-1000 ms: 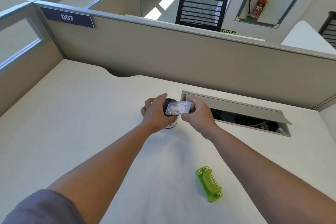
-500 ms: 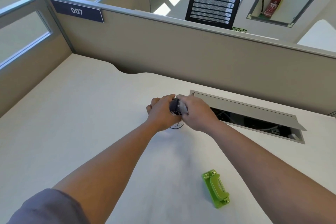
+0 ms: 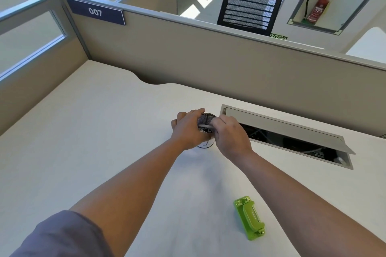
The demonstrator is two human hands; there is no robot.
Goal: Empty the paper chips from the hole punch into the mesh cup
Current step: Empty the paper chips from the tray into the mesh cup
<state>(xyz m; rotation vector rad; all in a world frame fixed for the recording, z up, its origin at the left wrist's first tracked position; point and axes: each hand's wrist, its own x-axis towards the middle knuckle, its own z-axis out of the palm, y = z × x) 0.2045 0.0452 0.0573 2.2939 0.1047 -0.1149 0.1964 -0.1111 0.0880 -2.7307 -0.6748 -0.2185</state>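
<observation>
On the white desk stands the black mesh cup (image 3: pixel 205 118), with my left hand (image 3: pixel 187 129) wrapped around its left side. My right hand (image 3: pixel 230 134) grips the hole punch's clear chip tray (image 3: pixel 204 126), tipped on edge at the cup's mouth and mostly hidden by my fingers. White paper chips (image 3: pixel 205 130) show just below that edge; I cannot tell whether they lie in the tray or in the cup. The green hole punch body (image 3: pixel 249 218) lies alone on the desk near my right forearm.
An open cable hatch (image 3: pixel 282 129) with a raised grey flap lies right behind my right hand. Beige partition walls (image 3: pixel 188 64) close the desk at the back and left. The desk (image 3: pixel 94 131) stretches wide to the left.
The tray was held flat above the cup with the chips showing. My right hand has since turned it over onto the cup's mouth. My left hand has stayed on the cup.
</observation>
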